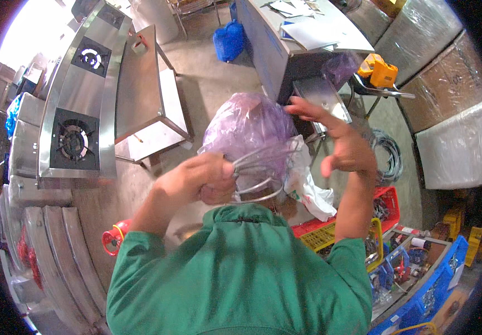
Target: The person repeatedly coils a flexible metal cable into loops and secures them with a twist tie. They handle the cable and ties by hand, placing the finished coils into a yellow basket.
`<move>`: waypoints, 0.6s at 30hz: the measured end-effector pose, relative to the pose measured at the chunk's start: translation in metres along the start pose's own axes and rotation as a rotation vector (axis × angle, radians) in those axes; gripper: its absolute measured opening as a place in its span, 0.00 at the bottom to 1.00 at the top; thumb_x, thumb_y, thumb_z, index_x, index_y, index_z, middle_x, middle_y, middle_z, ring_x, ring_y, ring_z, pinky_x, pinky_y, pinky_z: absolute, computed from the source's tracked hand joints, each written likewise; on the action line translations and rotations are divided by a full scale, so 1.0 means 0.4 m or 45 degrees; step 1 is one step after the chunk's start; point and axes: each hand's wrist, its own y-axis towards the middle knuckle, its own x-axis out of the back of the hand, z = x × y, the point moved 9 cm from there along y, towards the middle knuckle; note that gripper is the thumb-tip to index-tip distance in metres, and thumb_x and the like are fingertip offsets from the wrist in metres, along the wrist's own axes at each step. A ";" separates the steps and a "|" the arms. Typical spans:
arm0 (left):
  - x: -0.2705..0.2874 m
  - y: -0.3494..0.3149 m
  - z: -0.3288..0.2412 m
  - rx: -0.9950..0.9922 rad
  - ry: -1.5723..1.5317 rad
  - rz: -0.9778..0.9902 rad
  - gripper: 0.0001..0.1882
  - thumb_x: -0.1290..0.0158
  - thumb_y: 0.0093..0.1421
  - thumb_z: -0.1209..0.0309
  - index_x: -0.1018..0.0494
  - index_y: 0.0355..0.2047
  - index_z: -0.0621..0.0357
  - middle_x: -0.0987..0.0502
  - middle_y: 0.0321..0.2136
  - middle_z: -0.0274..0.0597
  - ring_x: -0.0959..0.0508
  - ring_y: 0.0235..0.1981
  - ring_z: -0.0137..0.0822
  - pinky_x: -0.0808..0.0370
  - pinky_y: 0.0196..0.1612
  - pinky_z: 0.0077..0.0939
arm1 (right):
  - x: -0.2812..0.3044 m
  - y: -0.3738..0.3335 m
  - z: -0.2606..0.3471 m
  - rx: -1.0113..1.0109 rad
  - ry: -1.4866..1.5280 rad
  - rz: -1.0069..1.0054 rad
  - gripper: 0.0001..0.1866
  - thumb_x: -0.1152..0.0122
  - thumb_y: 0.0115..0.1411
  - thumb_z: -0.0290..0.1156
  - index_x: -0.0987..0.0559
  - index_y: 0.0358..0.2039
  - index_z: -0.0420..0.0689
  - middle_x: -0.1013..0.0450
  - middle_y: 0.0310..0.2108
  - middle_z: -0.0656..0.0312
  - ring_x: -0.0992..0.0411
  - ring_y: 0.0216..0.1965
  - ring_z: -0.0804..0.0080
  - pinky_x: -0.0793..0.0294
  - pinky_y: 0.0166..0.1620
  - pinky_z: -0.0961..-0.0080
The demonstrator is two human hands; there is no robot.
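Observation:
My left hand (210,176) is closed around one end of a looped bundle of pale grey cable (263,194). Its loops fan out to the right, somewhat smeared by motion, and whether they are cable or thin tubing is hard to tell. To the right, my right hand (344,142) is raised with fingers apart, holding nothing. Behind the loops is a large translucent purple plastic bag (246,120), its contents unclear. A crumpled white plastic bag (313,192) lies below and between my hands.
A steel gas stove (98,106) and a low metal table (137,84) stand left. At lower right are a red crate (387,206), a yellow basket (319,237) and a blue-sided parts bin (447,271). A grey cable coil (386,156) and wrapped cartons (447,89) stand farther right.

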 end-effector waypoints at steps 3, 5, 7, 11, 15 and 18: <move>0.000 0.026 -0.028 0.018 0.032 0.064 0.23 0.58 0.71 0.60 0.44 0.17 0.49 0.48 0.14 0.22 0.48 0.15 0.21 0.53 0.19 0.19 | -0.094 0.045 0.001 -0.063 0.224 0.027 0.38 0.34 0.54 0.56 0.28 0.58 0.43 0.24 0.41 0.59 0.27 0.44 0.69 0.29 0.49 0.71; 0.020 0.028 -0.037 0.045 0.082 0.006 0.23 0.58 0.71 0.59 0.43 0.18 0.49 0.48 0.15 0.22 0.48 0.16 0.21 0.53 0.19 0.19 | -0.120 0.046 -0.047 -0.374 0.333 0.017 0.26 0.38 0.61 0.50 0.22 0.50 0.41 0.23 0.33 0.62 0.27 0.35 0.73 0.27 0.40 0.74; 0.044 0.022 -0.026 0.099 0.081 -0.077 0.22 0.58 0.71 0.58 0.42 0.19 0.49 0.47 0.15 0.23 0.47 0.17 0.21 0.52 0.20 0.19 | -0.114 0.050 -0.030 -0.297 0.166 -0.043 0.19 0.38 0.62 0.43 0.22 0.42 0.39 0.25 0.29 0.61 0.28 0.31 0.75 0.28 0.36 0.74; 0.096 0.022 0.044 0.219 -0.071 -0.254 0.19 0.56 0.69 0.56 0.35 0.26 0.55 0.40 0.17 0.27 0.41 0.18 0.22 0.48 0.19 0.21 | -0.101 0.044 0.015 -0.152 -0.131 -0.161 0.12 0.40 0.63 0.37 0.21 0.35 0.40 0.25 0.26 0.56 0.26 0.28 0.64 0.28 0.32 0.70; 0.154 0.005 0.094 0.184 -0.119 -0.543 0.17 0.52 0.66 0.55 0.29 0.35 0.58 0.29 0.24 0.34 0.29 0.23 0.31 0.34 0.24 0.26 | -0.128 0.044 0.077 -0.012 -0.328 -0.204 0.08 0.38 0.61 0.34 0.21 0.32 0.43 0.25 0.26 0.53 0.24 0.27 0.53 0.27 0.29 0.66; 0.144 0.026 0.162 0.269 -0.447 -0.506 0.16 0.49 0.65 0.56 0.29 0.36 0.58 0.25 0.28 0.37 0.25 0.26 0.36 0.29 0.30 0.31 | -0.148 0.035 0.116 0.057 -0.561 -0.163 0.05 0.36 0.59 0.30 0.22 0.30 0.43 0.27 0.22 0.56 0.26 0.22 0.57 0.29 0.25 0.65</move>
